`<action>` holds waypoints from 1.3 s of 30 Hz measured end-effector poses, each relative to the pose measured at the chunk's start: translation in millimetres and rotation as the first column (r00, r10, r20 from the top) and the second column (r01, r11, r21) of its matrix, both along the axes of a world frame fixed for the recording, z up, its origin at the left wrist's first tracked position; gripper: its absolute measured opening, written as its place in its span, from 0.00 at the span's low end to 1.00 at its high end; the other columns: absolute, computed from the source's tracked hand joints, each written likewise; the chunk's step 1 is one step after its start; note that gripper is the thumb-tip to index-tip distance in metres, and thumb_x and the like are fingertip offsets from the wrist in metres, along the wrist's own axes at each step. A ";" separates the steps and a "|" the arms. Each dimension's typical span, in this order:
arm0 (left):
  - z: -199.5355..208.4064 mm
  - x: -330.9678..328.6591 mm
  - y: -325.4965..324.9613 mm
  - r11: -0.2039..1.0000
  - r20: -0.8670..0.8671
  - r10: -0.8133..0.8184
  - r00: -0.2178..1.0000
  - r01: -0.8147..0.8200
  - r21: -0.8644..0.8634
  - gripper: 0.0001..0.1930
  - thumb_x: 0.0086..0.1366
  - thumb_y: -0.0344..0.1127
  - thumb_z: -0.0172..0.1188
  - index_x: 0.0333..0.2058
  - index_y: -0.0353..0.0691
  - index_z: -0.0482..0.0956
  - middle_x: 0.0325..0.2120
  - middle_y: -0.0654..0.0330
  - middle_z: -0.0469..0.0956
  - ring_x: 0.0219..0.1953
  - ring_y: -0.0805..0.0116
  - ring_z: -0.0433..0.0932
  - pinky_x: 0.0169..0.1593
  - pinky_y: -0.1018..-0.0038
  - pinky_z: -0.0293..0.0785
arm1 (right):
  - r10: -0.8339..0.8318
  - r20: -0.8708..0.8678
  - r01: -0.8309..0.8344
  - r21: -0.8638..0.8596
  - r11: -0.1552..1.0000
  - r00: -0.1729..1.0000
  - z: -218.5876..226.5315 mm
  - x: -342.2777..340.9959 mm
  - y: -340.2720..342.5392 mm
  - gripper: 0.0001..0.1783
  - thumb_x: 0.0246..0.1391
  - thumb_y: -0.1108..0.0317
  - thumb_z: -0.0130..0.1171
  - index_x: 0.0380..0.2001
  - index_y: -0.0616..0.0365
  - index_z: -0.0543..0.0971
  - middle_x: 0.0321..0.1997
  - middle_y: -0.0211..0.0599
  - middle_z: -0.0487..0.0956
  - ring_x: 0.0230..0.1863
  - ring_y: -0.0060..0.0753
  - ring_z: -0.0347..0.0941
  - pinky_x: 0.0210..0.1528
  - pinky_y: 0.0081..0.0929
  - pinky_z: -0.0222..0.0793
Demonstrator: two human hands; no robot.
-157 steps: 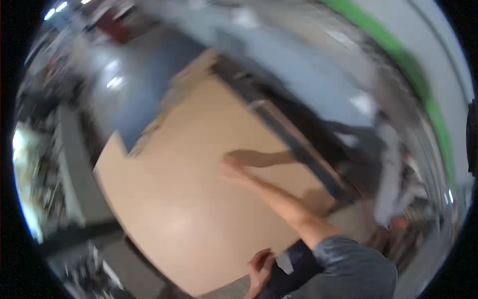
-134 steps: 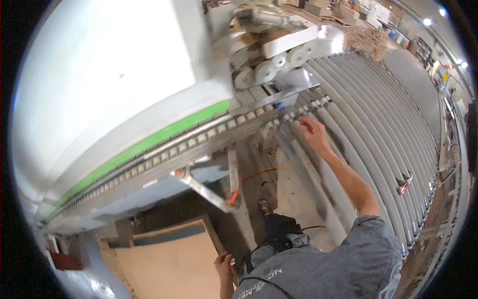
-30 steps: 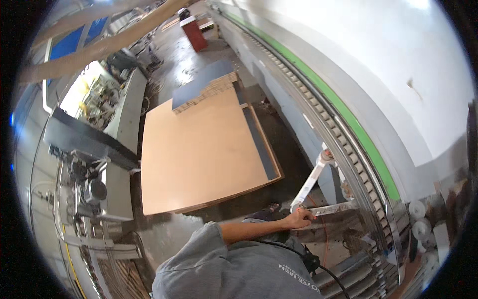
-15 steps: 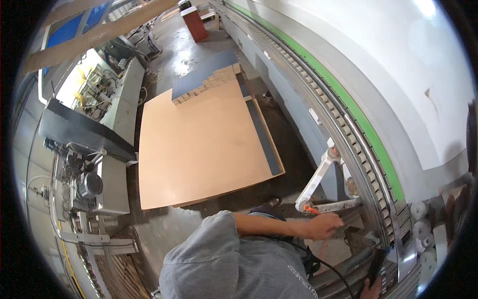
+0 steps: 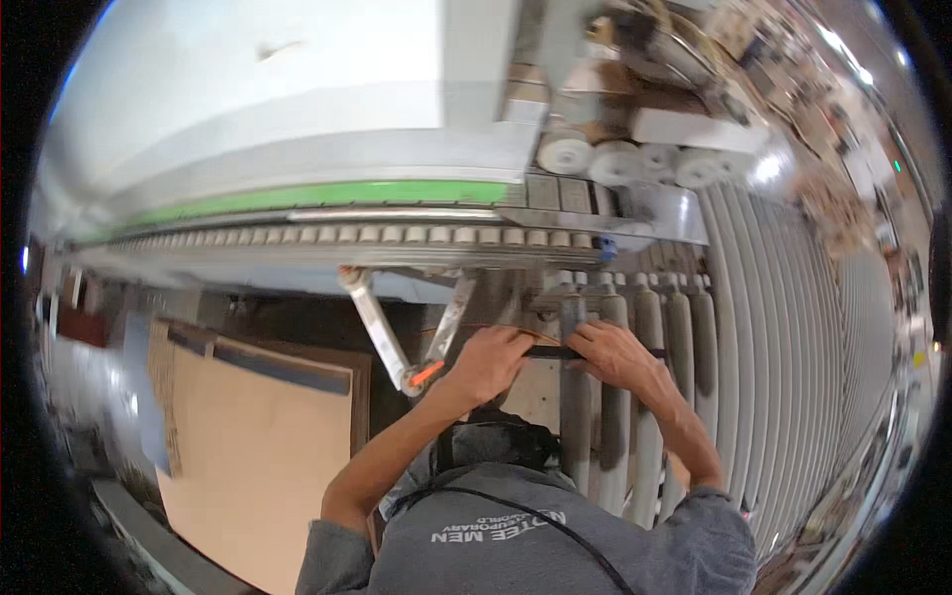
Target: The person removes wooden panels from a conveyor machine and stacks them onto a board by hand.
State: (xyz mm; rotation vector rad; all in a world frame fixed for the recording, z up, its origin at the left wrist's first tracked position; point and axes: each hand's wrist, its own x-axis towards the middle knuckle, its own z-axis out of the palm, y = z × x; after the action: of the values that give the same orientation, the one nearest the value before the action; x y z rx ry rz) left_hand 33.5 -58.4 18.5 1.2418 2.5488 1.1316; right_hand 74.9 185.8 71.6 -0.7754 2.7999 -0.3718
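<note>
A narrow dark board [image 5: 551,352], seen nearly edge-on, spans the space between my two hands at the front edge of the machine. My left hand [image 5: 493,365] is closed at its left end, with the fingers bent over it. My right hand [image 5: 615,354] grips it farther right, and a short dark end pokes out past that hand. Grey conveyor rollers [image 5: 615,426] lie beneath and to the right of my right hand. Left of my left hand is a white folding support arm [image 5: 377,322] with an orange knob [image 5: 427,373]. Motion blur hides the finer detail of the fingers.
Ahead runs a machine feed track [image 5: 397,236] of small rollers, under a green strip [image 5: 327,201] and white housing. White rolls [image 5: 615,162] stand at its right end. A long roller conveyor [image 5: 769,347] extends right. A large tan sheet [image 5: 263,436] lies on a stack at left.
My view has swung right, from the tan sheet to the machine and rollers. My left hand has come over beside the right, and both now hold the dark board.
</note>
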 end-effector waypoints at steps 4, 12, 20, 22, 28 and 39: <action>-4.9 -3.5 0.9 0.998 -0.062 -0.036 0.997 0.039 0.043 0.16 0.57 0.33 0.60 0.45 0.37 0.75 0.37 0.50 0.76 0.42 0.47 0.73 0.47 0.55 0.70 | -0.005 0.020 0.008 -0.175 0.984 1.000 8.1 -2.0 19.9 0.19 0.48 0.60 0.66 0.41 0.57 0.76 0.37 0.40 0.74 0.44 0.49 0.72 0.45 0.41 0.70; 4.1 -1.1 24.7 0.994 -0.077 -0.005 0.997 0.014 0.106 0.13 0.59 0.34 0.59 0.43 0.38 0.77 0.37 0.52 0.76 0.41 0.49 0.74 0.46 0.57 0.70 | -0.505 -0.007 0.438 -0.487 0.755 0.863 5.8 -39.1 94.3 0.15 0.51 0.64 0.64 0.39 0.62 0.79 0.38 0.46 0.78 0.39 0.48 0.75 0.42 0.38 0.72; 4.8 3.8 39.7 0.998 -0.067 -0.006 0.998 0.010 0.066 0.17 0.53 0.29 0.62 0.44 0.37 0.76 0.35 0.54 0.76 0.38 0.50 0.73 0.44 0.60 0.70 | -0.677 -0.103 0.551 -0.498 0.670 0.729 -34.6 -60.0 102.4 0.09 0.53 0.71 0.59 0.37 0.63 0.77 0.35 0.46 0.77 0.38 0.51 0.75 0.41 0.41 0.71; 2.8 5.3 38.4 0.994 -0.067 0.006 0.998 0.001 0.108 0.17 0.53 0.29 0.62 0.44 0.37 0.76 0.34 0.54 0.75 0.38 0.51 0.73 0.44 0.60 0.71 | -0.637 -0.150 0.525 -0.442 0.728 0.756 -37.8 -59.6 105.9 0.08 0.52 0.73 0.59 0.37 0.62 0.78 0.36 0.48 0.77 0.41 0.53 0.74 0.44 0.42 0.71; -24.3 11.9 41.3 0.990 -0.201 0.004 0.980 0.025 0.141 0.16 0.53 0.30 0.56 0.43 0.39 0.77 0.38 0.56 0.76 0.44 0.54 0.74 0.52 0.61 0.70 | -0.563 -0.169 0.562 -0.058 0.825 0.809 -47.6 -51.5 103.2 0.19 0.52 0.66 0.58 0.48 0.58 0.78 0.55 0.56 0.74 0.57 0.58 0.67 0.64 0.45 0.61; -54.8 12.8 61.3 0.995 -0.188 0.020 0.982 -0.002 0.098 0.20 0.46 0.35 0.65 0.40 0.38 0.74 0.36 0.52 0.71 0.44 0.51 0.69 0.47 0.57 0.67 | -0.323 -0.293 0.272 -0.201 0.941 0.900 -70.8 -73.9 123.2 0.10 0.60 0.71 0.52 0.40 0.66 0.74 0.34 0.50 0.72 0.36 0.52 0.70 0.39 0.45 0.66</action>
State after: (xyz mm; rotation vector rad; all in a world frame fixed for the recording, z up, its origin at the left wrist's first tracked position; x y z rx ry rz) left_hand 46.2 2.8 -36.3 1.4246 2.6664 1.2075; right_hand 1.0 309.0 0.8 -0.4649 3.2436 -0.5670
